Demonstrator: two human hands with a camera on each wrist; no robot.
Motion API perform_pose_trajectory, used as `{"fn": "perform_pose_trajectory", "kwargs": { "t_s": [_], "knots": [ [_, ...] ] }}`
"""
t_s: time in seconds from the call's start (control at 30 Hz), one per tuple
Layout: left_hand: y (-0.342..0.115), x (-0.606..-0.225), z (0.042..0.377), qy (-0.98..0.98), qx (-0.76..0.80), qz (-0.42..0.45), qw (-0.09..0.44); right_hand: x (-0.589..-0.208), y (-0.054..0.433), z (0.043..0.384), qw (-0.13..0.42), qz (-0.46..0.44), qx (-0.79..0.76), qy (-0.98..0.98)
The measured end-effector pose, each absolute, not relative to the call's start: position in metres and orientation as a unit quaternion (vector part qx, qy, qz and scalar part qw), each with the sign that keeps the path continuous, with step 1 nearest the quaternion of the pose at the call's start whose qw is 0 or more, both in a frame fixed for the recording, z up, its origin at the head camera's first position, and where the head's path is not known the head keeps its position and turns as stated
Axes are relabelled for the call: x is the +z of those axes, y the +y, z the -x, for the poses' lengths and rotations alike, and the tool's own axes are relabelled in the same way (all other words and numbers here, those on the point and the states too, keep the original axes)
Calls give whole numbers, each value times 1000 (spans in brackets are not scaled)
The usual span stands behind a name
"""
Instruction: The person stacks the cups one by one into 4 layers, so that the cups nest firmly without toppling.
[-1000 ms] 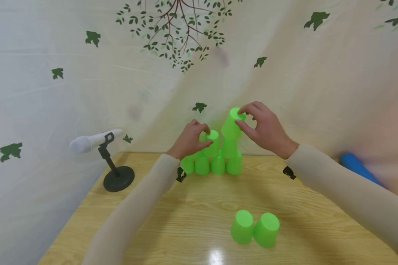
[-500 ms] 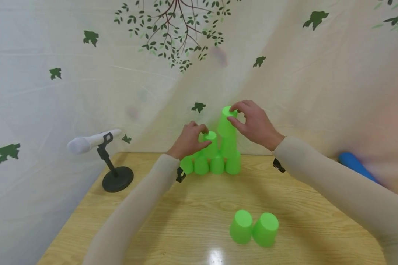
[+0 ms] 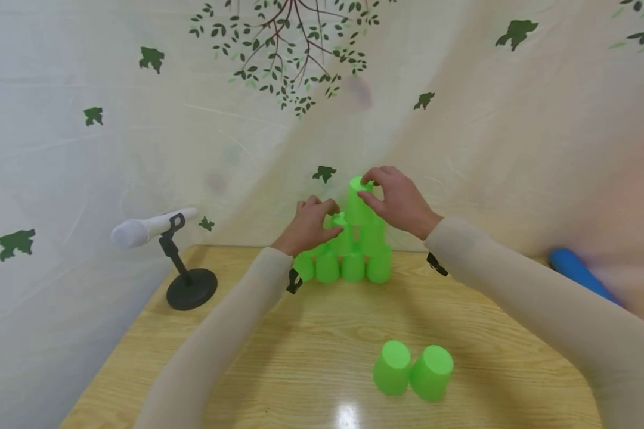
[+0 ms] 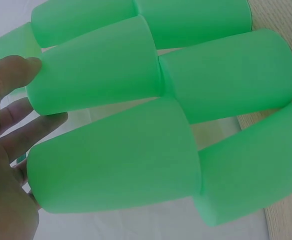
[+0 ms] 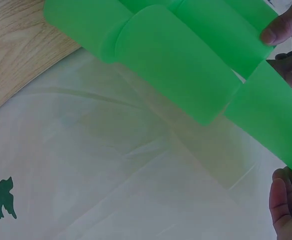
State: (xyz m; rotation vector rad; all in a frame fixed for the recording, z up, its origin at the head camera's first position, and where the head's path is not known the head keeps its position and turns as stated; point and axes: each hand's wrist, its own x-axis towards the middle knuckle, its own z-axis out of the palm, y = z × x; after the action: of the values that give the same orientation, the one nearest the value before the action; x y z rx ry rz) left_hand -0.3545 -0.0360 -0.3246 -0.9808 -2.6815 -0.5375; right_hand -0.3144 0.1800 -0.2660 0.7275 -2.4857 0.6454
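Note:
Upside-down green plastic cups are stacked in tiers at the back of the wooden table, with a bottom row of several cups [image 3: 353, 268]. My right hand [image 3: 399, 199] pinches the closed end of the topmost cup [image 3: 358, 205], which sits across two second-tier cups. In the right wrist view this cup [image 5: 270, 117] touches the cup [image 5: 175, 65] beneath it. My left hand [image 3: 307, 226] holds a second-tier cup [image 4: 93, 65] near its closed end, thumb on one side and fingers on the other. It partly hides the stack's left side in the head view.
Two more upside-down green cups [image 3: 392, 369] stand side by side on the table [image 3: 279, 351] nearer to me. At the left is a white microphone [image 3: 150, 228] on a black stand [image 3: 192, 289]. A blue object [image 3: 582, 274] lies at the right edge. A printed cloth [image 3: 247, 155] hangs behind.
My right hand has moved left with the topmost cup, from above the right second-tier cup to a spot between two cups. My left hand has stayed nearly still.

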Motion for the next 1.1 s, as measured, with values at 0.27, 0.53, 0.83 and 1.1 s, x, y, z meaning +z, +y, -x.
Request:
{"fn": "perform_pose_trajectory", "kwargs": {
  "t_s": [0.27, 0.53, 0.83, 1.1],
  "knots": [
    [-34, -325, 356, -916, -183, 339, 114, -267, 178, 321, 223, -248, 232, -914],
    [-37, -325, 355, -916, -182, 338, 119, -266, 177, 323, 211, -239, 227, -920],
    [-38, -323, 353, -917, -180, 339, 112, -266, 177, 322, 195, -227, 225, -927],
    [-42, -324, 349, -917, -193, 329, 119, -268, 182, 314, 197, -227, 231, -925]
  ]
}}
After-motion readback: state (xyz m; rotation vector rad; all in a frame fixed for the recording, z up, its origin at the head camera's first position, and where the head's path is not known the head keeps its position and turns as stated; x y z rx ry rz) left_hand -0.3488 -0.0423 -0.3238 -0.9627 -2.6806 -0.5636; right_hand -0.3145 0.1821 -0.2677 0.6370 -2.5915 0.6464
